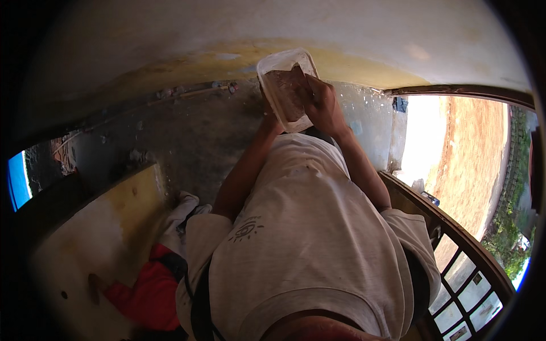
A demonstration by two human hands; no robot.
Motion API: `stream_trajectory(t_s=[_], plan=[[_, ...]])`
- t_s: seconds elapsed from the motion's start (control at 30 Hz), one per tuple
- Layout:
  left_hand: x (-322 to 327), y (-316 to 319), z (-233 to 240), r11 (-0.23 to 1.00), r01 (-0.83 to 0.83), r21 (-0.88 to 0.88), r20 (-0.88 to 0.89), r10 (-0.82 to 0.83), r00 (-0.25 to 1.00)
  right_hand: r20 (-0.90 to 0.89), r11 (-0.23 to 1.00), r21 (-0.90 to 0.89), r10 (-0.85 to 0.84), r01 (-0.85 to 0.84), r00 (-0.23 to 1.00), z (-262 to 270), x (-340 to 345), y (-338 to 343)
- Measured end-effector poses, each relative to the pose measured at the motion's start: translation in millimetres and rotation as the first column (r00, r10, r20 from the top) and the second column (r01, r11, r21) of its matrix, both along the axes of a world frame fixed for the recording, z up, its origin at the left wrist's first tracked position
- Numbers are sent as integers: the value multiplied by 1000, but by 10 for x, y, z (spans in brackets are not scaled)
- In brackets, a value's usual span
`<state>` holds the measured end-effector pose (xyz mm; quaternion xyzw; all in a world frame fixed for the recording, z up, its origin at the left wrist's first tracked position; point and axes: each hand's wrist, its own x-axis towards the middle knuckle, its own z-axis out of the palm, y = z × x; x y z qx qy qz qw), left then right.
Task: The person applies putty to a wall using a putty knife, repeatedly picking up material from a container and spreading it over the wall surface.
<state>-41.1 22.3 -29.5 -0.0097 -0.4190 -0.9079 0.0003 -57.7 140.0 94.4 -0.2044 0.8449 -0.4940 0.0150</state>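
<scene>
In front of my belly is a whitish rectangular plastic tub [276, 105], tilted, its inside showing a brownish material [283, 91]. My left hand [271, 116] supports the tub at its left side, with most of the fingers hidden behind it. Over the tub's right side, my right hand [325, 105] grips a thin flat brown piece, apparently a scraper [297, 73], whose edge reaches into the tub. The fingers hide much of that piece, so its exact kind is unclear.
A plastered wall [362, 64] with a yellowish lower band rises just ahead. A person in a red top [147, 294] is at the lower left, one hand at another wall [98, 221]. Right is a doorway onto sandy ground [469, 157], beside a paned door [463, 277]. Debris lies along the floor [192, 132].
</scene>
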Motion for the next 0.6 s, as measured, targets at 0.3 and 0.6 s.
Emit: stream_trajectory(t_s=[0.3, 0.6], plan=[[110, -110, 15, 908, 118, 402, 231, -225, 947, 267, 974, -205, -39, 96, 963, -248, 98, 92], [153, -25, -228, 893, 151, 424, 245, -274, 930, 213, 966, -198, -122, 165, 969, -212, 167, 341]])
